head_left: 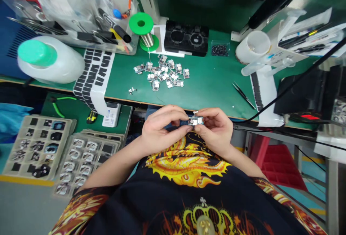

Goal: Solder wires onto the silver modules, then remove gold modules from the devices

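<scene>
A small circuit board (196, 120) with a silvery metal part on it is held up in front of my chest, just off the bench's front edge. My left hand (166, 127) grips its left side between thumb and fingers. On the other side, my right hand (214, 127) pinches the board's right end, thumb below and index finger above. Beyond my hands, a loose pile of similar small boards (164, 72) lies on the green bench top (208, 80). A few tiny metal bits (132, 90) sit apart from the pile, nearer the front edge.
Behind the pile stand a green solder wire spool (141, 24), a black case (186, 37) and a box of tiny screws (220, 49). Tweezers (243, 95) lie at right. A white bottle (51, 60) is at left, above parts trays (40, 145). A black cable (292, 91) crosses the right side.
</scene>
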A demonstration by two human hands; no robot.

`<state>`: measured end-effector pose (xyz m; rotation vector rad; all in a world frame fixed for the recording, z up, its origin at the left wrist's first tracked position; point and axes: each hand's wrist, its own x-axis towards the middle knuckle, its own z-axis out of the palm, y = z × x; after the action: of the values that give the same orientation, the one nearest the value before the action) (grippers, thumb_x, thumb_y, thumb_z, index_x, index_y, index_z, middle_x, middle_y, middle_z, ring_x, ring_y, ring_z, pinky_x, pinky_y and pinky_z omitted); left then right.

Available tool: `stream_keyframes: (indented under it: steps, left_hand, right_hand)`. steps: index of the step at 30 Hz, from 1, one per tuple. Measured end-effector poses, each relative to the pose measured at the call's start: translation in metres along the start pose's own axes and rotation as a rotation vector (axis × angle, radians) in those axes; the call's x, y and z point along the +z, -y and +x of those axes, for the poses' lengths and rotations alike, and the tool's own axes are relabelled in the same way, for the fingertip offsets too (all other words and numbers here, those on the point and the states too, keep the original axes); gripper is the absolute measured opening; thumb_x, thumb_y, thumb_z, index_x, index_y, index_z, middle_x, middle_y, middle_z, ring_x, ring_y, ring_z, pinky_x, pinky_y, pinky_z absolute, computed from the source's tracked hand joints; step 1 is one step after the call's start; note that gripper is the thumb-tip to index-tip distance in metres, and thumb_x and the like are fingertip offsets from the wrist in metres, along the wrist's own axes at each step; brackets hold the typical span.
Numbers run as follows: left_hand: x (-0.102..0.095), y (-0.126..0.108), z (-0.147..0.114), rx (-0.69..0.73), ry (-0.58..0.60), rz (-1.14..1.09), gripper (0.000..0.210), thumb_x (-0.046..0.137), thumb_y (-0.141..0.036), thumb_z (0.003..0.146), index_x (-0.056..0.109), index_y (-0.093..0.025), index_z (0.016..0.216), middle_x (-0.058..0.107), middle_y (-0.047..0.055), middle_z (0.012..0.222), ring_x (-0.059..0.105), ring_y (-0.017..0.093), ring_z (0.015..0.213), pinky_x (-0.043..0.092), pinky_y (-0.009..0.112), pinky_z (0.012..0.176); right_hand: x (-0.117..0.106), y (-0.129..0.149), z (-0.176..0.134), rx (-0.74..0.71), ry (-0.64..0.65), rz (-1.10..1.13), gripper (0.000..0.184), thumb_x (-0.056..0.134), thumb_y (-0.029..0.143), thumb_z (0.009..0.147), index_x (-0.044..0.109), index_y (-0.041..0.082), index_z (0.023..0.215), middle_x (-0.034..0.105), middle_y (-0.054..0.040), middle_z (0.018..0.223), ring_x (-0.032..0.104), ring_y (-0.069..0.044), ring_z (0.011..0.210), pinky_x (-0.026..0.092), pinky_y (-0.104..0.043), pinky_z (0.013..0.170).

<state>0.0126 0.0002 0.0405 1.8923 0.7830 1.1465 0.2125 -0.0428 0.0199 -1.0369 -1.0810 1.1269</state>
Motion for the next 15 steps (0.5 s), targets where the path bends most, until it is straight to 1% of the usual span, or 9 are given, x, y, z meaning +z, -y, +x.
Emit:
stream_keyframes:
  steps: [4, 6, 8, 9, 10, 11, 12, 14, 15]
  left_hand:
    - [0.002, 0.005, 0.000, -0.023, -0.050, 0.064, 0.019, 0.087, -0.017, 0.093, 0.077, -0.016, 0.110, 0.075, 0.005, 0.101, 0.064, 0.010, 0.076, 0.056, 0.024, 0.069]
    - [-0.005, -0.005, 0.003, -0.019, -0.081, 0.129, 0.024, 0.087, -0.019, 0.094, 0.076, -0.017, 0.115, 0.075, 0.005, 0.102, 0.066, 0.011, 0.078, 0.059, 0.026, 0.072]
    - [-0.016, -0.029, 0.008, 0.015, -0.047, 0.146, 0.026, 0.085, -0.017, 0.095, 0.075, -0.017, 0.119, 0.076, 0.007, 0.104, 0.071, 0.014, 0.085, 0.063, 0.029, 0.076]
    - [-0.022, -0.045, 0.009, 0.044, 0.008, 0.118, 0.025, 0.082, -0.015, 0.096, 0.074, -0.017, 0.120, 0.077, 0.007, 0.105, 0.074, 0.017, 0.090, 0.065, 0.031, 0.079]
    - [-0.027, -0.063, 0.010, 0.080, 0.105, 0.075, 0.025, 0.080, -0.015, 0.097, 0.073, -0.018, 0.121, 0.079, 0.008, 0.105, 0.077, 0.019, 0.095, 0.067, 0.032, 0.081]
    - [-0.030, -0.081, 0.009, 0.095, 0.192, 0.049, 0.024, 0.079, -0.017, 0.098, 0.074, -0.020, 0.122, 0.081, 0.007, 0.106, 0.078, 0.020, 0.095, 0.069, 0.034, 0.083]
    - [-0.031, -0.098, 0.008, 0.084, 0.168, 0.050, 0.017, 0.077, -0.022, 0.101, 0.075, -0.024, 0.118, 0.082, 0.004, 0.102, 0.078, 0.019, 0.089, 0.070, 0.035, 0.082]
    - [-0.028, -0.124, 0.002, 0.028, 0.015, 0.064, 0.004, 0.074, -0.030, 0.105, 0.076, -0.028, 0.108, 0.079, 0.000, 0.088, 0.075, 0.017, 0.074, 0.069, 0.032, 0.075]
    - [-0.025, -0.131, -0.001, -0.004, -0.018, 0.076, 0.007, 0.073, -0.034, 0.106, 0.077, -0.029, 0.105, 0.077, -0.001, 0.083, 0.073, 0.016, 0.070, 0.068, 0.030, 0.073]
  right_hand:
    - [-0.003, 0.001, 0.005, 0.070, 0.000, -0.047, 0.030, 0.095, 0.038, 0.088, 0.079, 0.027, 0.112, 0.077, 0.0003, 0.089, 0.069, -0.012, 0.072, 0.060, -0.026, 0.064]
    - [-0.007, 0.002, 0.012, 0.094, -0.016, -0.064, 0.029, 0.093, 0.038, 0.089, 0.079, 0.026, 0.111, 0.076, 0.0007, 0.084, 0.067, -0.012, 0.065, 0.059, -0.026, 0.058]
    - [-0.013, 0.004, 0.023, 0.110, -0.055, -0.084, 0.027, 0.090, 0.039, 0.091, 0.078, 0.025, 0.112, 0.073, 0.0019, 0.079, 0.065, -0.011, 0.058, 0.058, -0.026, 0.052]
    - [-0.016, 0.005, 0.030, 0.113, -0.082, -0.100, 0.027, 0.089, 0.038, 0.091, 0.078, 0.025, 0.111, 0.072, 0.0023, 0.078, 0.064, -0.011, 0.057, 0.057, -0.025, 0.051]
    - [-0.018, 0.005, 0.038, 0.113, -0.107, -0.123, 0.025, 0.088, 0.038, 0.091, 0.078, 0.025, 0.110, 0.072, 0.0022, 0.078, 0.064, -0.011, 0.057, 0.057, -0.025, 0.050]
    - [-0.021, 0.006, 0.047, 0.112, -0.128, -0.149, 0.024, 0.087, 0.036, 0.090, 0.078, 0.024, 0.109, 0.072, 0.0019, 0.079, 0.065, -0.011, 0.058, 0.057, -0.024, 0.050]
    - [-0.022, 0.006, 0.056, 0.108, -0.139, -0.175, 0.023, 0.087, 0.035, 0.090, 0.078, 0.023, 0.108, 0.072, 0.0016, 0.081, 0.066, -0.011, 0.059, 0.057, -0.024, 0.050]
    - [-0.023, 0.006, 0.076, 0.104, -0.124, -0.226, 0.022, 0.085, 0.031, 0.088, 0.078, 0.022, 0.107, 0.072, 0.0013, 0.080, 0.067, -0.011, 0.061, 0.056, -0.022, 0.051]
    - [-0.023, 0.005, 0.086, 0.106, -0.103, -0.248, 0.022, 0.083, 0.030, 0.087, 0.078, 0.021, 0.106, 0.072, 0.0013, 0.079, 0.067, -0.011, 0.062, 0.056, -0.022, 0.051]
